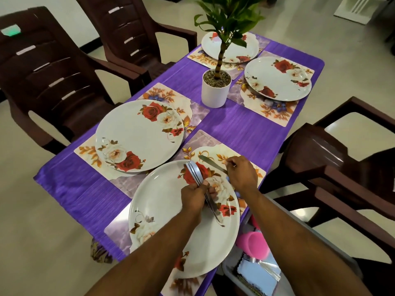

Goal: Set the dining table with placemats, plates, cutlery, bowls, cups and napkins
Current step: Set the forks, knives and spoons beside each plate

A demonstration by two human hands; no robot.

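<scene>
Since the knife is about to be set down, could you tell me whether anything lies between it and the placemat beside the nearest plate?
Nothing visible does. The right hand pinches the knife by its handle just above a bare strip of the placemat, right of the nearest plate. The left hand grips the remaining cutlery over the plate.

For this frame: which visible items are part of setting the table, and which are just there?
Part of the job: four placemats, four plates, knife in right hand, cutlery bundle in left hand, pink cups.

Just there: potted plant, chairs, purple tablecloth.
</scene>
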